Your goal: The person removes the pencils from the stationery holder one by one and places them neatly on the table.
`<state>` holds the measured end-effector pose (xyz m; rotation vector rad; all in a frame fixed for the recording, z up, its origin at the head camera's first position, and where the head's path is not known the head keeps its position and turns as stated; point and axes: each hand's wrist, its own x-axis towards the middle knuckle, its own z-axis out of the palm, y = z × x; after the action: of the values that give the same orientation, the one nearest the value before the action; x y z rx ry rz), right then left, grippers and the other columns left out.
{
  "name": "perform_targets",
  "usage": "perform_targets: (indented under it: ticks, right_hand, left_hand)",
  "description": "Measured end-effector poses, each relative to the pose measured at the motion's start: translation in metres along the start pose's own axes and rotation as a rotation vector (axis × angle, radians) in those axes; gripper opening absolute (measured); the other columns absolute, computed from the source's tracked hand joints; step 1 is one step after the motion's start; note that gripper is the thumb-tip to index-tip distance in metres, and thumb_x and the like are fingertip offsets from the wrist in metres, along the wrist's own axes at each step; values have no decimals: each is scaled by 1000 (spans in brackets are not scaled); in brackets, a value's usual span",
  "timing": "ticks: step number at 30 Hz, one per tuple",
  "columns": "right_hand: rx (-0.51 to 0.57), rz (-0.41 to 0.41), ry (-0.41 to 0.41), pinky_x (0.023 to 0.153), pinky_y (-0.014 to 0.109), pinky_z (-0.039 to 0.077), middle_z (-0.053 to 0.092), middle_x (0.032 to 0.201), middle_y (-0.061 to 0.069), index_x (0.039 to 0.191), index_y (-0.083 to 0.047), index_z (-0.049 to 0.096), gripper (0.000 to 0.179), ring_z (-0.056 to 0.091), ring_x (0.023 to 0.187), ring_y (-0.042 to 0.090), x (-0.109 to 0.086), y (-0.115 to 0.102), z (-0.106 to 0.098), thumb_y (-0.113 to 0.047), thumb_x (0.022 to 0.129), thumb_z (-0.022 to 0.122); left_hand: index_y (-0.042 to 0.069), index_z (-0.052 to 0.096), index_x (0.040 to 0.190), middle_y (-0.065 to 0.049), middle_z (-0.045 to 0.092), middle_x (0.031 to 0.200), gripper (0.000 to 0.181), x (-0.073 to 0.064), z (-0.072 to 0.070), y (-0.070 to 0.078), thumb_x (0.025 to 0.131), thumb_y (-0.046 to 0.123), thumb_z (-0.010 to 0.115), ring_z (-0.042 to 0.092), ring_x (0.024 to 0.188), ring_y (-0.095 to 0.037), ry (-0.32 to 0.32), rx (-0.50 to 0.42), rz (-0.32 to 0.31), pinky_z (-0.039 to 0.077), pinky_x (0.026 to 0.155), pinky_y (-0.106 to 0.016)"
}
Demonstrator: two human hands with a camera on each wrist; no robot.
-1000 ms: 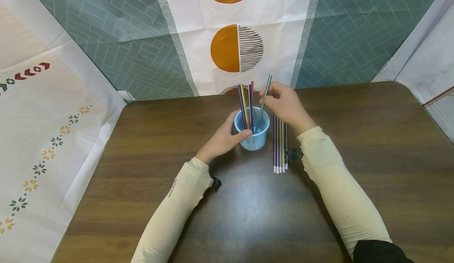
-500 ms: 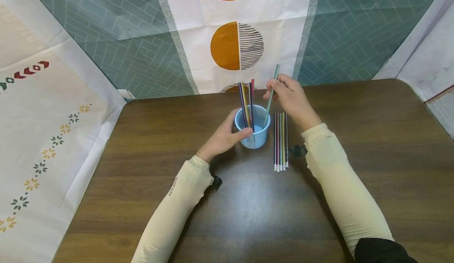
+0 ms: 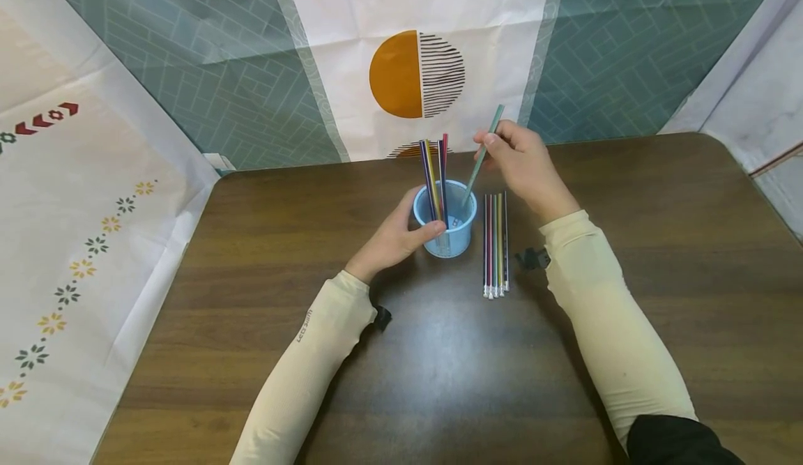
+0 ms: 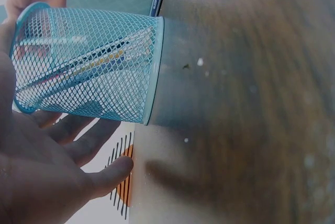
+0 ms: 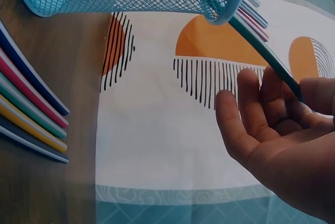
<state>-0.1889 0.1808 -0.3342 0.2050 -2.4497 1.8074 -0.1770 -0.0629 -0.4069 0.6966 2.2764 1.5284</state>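
Note:
A light blue mesh pencil cup (image 3: 456,240) stands upright on the table. My left hand (image 3: 392,238) holds it from the left, thumb at the near side of the rim and fingers behind the wall. Several pencils (image 3: 430,176) lean inside the cup, among them purple, yellow and red ones. Between thumb and fingers, my right hand (image 3: 528,166) pinches a green pencil (image 3: 482,162) near its upper part. That pencil slants down to the left, its lower end within the cup's mouth. The right wrist view shows the green pencil (image 5: 269,57) crossing the rim.
Right of the cup, several striped pencils (image 3: 495,242) lie side by side, their silver ends toward me. They show at the left of the right wrist view as a row of pencils (image 5: 31,98). The brown wooden table (image 3: 439,374) meets a patterned cloth (image 3: 495,54) at its far edge.
My right hand has moved up and to the right, drawing the green pencil higher so that less of it is in the cup. My left hand has stayed on the cup.

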Motion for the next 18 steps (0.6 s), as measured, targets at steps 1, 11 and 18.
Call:
perform_targets:
  ticks: [1,11,18]
  right_hand:
    - [-4,-12,8,91,36,51,64,114,14,114,3,61,27,59,100,24,0,0,-1,-19,109,48]
    - [72,-120,68,66,29,35,66,79,6,149,-15,41,50,51,68,18,1,-3,-2,-8,102,57]
    - [82,-122,93,66,32,30,69,80,5,147,-18,40,50,43,66,21,-3,-8,-4,-8,102,59]
  left_hand:
    - [15,26,156,-6,47,143,76,0,0,0,96,34,70,46,128,-23,0,0,-2,37,109,-52]
    - [15,26,156,-6,46,144,77,-1,-1,0,96,35,70,45,129,-23,1,-3,-7,37,109,-52]
    - [15,26,156,-6,46,143,77,0,0,-1,96,35,70,45,128,-22,1,-6,-1,36,110,-51]
